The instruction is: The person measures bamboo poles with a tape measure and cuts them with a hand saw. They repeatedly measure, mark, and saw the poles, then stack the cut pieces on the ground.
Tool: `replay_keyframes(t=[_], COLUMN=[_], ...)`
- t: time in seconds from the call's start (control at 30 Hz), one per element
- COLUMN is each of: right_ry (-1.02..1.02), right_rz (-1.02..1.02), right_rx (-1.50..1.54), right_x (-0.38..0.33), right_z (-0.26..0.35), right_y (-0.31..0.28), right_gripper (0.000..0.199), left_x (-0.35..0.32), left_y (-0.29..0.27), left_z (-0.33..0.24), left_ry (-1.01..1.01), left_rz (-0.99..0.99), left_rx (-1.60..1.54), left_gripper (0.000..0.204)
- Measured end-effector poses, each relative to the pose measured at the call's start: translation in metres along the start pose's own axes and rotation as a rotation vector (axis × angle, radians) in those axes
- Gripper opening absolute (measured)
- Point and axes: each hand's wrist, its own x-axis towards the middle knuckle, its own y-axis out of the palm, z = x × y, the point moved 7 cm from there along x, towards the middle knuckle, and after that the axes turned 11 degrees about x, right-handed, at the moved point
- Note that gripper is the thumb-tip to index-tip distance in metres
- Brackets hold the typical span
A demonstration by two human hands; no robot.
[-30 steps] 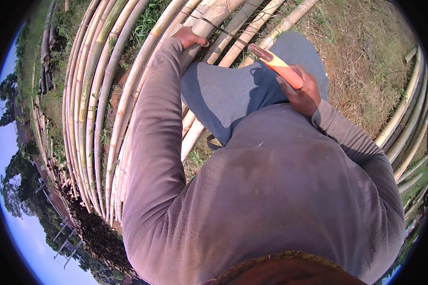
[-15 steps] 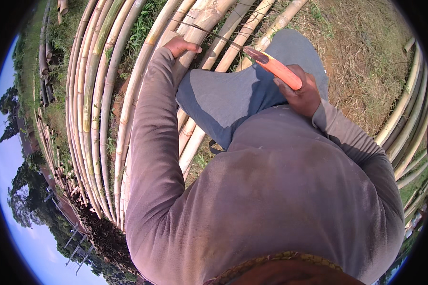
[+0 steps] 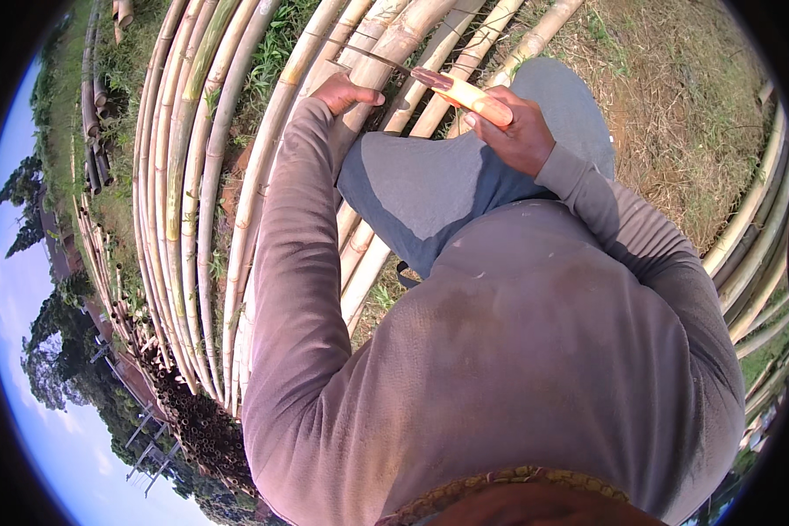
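Note:
My right hand [image 3: 522, 136] is closed round the orange handle of a handsaw [image 3: 478, 99]. The saw's thin dark blade [image 3: 370, 56] reaches left across a thick bamboo pole [image 3: 394, 44]. My left hand [image 3: 346, 94] grips that pole on the near side of the blade, thumb over the top and fingers partly hidden. Whether the blade sits in a cut cannot be made out. My bent leg in grey-blue trousers [image 3: 412, 175] lies over the poles, just below the left hand.
Long bamboo poles [image 3: 175, 175] lie side by side on the left. Another stack of poles [image 3: 749, 219] curves along the right edge. Dry grass [image 3: 666, 114] covers the ground at the right. Many cut pole ends [image 3: 202, 430] show at lower left.
My right hand has pushed the saw left and away from me, bringing its handle closer to the pole. The left hand keeps its grip on the pole. The whole view has shifted slightly.

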Motion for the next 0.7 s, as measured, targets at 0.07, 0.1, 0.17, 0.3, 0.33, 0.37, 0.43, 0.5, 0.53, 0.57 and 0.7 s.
replay_keyframes(t=[0.07, 0.1, 0.17, 0.3, 0.33, 0.37, 0.43, 0.5, 0.53, 0.57, 0.7], right_ry=[-0.012, -0.08, -0.135, -0.151, -0.161, -0.142, -0.095, -0.182, -0.226, -0.261, -0.198], right_rz=[-0.028, -0.048, -0.048, -0.014, -0.024, -0.029, -0.026, -0.067, -0.089, -0.063, -0.066], right_rx=[0.034, 0.01, -0.015, -0.043, -0.045, -0.039, -0.03, -0.002, 0.013, -0.031, -0.057], right_x=[-0.007, -0.01, -0.012, -0.012, -0.014, -0.014, -0.014, -0.014, -0.015, -0.014, -0.016], right_z=[0.004, 0.023, 0.026, 0.019, 0.023, 0.023, 0.022, 0.046, 0.055, 0.053, 0.061], right_y=[0.002, 0.006, 0.007, -0.001, 0.001, -0.001, -0.004, 0.001, 0.003, 0.005, -0.019], right_gripper=[0.025, 0.025, 0.025, 0.023, 0.022, 0.021, 0.019, 0.02, 0.02, 0.021, 0.022], left_x=[0.0, -0.004, -0.003, 0.012, 0.011, 0.018, 0.03, 0.032, 0.031, 0.029, 0.036], left_y=[-0.002, -0.002, -0.002, 0.001, 0.003, -0.001, -0.003, 0.002, 0.003, 0.004, -0.006], left_z=[0.001, -0.002, 0.007, 0.024, 0.022, 0.03, 0.047, 0.048, 0.045, 0.042, 0.048], left_ry=[-0.001, 0.001, -0.007, 0.055, 0.086, 0.077, 0.048, 0.06, 0.066, 0.073, 0.111], left_rz=[-0.012, 0.003, -0.044, -0.064, 0.001, -0.054, -0.162, -0.127, -0.11, -0.091, -0.133], left_rx=[-0.024, -0.036, -0.063, -0.185, -0.221, -0.173, -0.09, -0.148, -0.175, -0.201, -0.083], left_gripper=[0.059, 0.059, 0.059, 0.06, 0.061, 0.06, 0.06, 0.055, 0.053, 0.051, 0.051])
